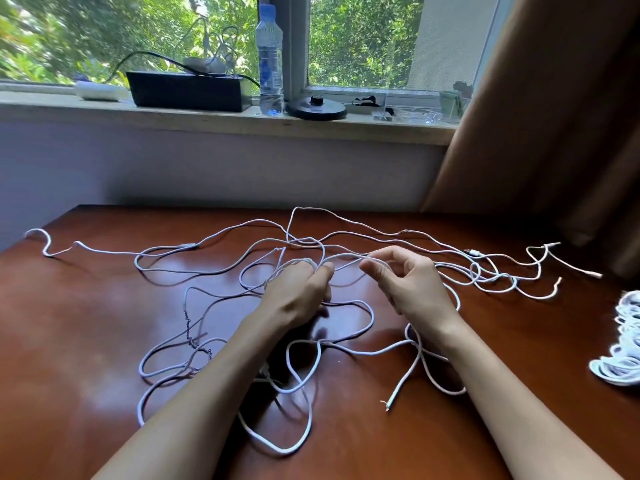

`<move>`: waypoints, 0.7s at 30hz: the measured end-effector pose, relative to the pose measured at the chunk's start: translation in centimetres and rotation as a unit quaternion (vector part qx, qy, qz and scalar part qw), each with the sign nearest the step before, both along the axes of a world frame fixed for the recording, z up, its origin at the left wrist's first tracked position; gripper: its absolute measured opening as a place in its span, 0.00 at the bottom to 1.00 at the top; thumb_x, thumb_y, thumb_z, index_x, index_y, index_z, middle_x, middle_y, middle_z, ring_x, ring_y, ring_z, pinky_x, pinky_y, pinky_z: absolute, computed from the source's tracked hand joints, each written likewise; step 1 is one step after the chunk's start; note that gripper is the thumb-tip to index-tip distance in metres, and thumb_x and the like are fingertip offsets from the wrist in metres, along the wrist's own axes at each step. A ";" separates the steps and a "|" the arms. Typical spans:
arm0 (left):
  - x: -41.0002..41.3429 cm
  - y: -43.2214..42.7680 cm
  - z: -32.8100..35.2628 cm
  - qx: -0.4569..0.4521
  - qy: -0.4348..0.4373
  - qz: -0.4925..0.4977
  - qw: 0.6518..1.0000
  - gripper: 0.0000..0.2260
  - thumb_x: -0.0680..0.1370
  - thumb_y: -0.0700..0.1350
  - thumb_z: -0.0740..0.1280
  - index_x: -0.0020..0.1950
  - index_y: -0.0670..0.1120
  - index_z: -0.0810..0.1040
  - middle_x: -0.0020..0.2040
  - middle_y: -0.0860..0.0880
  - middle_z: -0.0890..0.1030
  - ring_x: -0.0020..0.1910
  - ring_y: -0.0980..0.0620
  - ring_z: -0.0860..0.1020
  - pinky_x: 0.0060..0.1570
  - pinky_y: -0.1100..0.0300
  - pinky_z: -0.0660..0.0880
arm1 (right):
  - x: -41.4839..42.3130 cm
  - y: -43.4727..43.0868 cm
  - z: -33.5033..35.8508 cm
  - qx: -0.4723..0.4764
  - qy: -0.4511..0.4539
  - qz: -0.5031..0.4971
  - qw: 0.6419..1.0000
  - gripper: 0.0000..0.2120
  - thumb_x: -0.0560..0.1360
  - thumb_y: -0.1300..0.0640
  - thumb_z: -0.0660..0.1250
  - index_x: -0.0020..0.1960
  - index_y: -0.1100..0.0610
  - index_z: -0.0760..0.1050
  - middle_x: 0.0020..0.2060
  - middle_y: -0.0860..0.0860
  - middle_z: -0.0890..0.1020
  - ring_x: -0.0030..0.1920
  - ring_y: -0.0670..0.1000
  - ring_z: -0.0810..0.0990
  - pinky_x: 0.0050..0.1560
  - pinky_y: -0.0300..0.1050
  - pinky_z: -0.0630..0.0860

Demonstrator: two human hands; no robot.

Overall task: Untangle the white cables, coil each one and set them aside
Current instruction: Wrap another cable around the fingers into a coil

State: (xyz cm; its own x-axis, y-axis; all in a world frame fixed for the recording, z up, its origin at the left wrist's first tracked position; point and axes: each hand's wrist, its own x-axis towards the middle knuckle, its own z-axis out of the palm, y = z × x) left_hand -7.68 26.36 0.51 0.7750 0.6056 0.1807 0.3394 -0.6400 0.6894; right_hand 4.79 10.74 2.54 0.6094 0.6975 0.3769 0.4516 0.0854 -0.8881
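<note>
We see a loose tangle of thin white cables (284, 452) sprawled over most of the glossy red-brown wooden table (86, 323), with loops running from the far left edge to the far right and down to the near edge. Both bare forearms come in from the bottom and cross over the near loops. The hands are raised just above the middle of the tangle, close together but not touching. The left hand (298, 289) is knuckles up, wrist roughly straight, fingers curled down and gripping a bunch of strands at the fingertips. The right hand (405, 282) is turned palm to the left; thumb and forefinger pinch one strand, and the other fingers are loosely bent behind. A short stretch of cable runs between the two hands, lifted off the table. A cut cable end (388, 405) with bare wires lies near the right forearm. A coiled bundle of white cable (623, 358) sits at the right edge of the table, well apart from the tangle. On the window sill behind stand a clear plastic water bottle (270, 60), a black rectangular box (187, 91) and a round black base (316, 108). A brown curtain (554, 116) hangs at the right.
</note>
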 end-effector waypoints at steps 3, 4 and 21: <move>0.3 0.3 -0.1 -0.083 -0.027 -0.047 0.995 0.32 0.76 0.68 0.50 0.31 0.47 0.81 0.21 0.54 0.72 0.24 0.55 0.70 0.39 0.53 0.66 | 0.0 -0.2 0.0 0.028 0.021 0.020 0.999 0.06 0.77 0.52 0.72 0.52 0.53 0.82 0.29 0.41 0.75 0.29 0.43 0.68 0.30 0.35 0.65; 0.3 0.3 0.0 -0.122 -0.042 -0.064 0.990 0.33 0.76 0.67 0.50 0.30 0.45 0.80 0.20 0.53 0.68 0.23 0.54 0.66 0.37 0.55 0.64 | 0.1 -0.2 0.0 0.030 0.013 0.017 0.999 0.05 0.78 0.53 0.72 0.53 0.52 0.82 0.31 0.42 0.75 0.31 0.44 0.68 0.32 0.36 0.66; -0.5 0.1 2.7 -0.616 -0.316 -0.220 0.687 0.24 0.77 0.51 0.50 0.30 0.41 0.75 0.24 0.50 0.51 0.24 0.54 0.49 0.29 0.63 0.50 | 1.0 0.2 -1.2 -0.020 -0.090 -0.003 0.996 0.01 0.78 0.52 0.72 0.50 0.48 0.82 0.41 0.53 0.83 0.39 0.53 0.77 0.42 0.50 0.75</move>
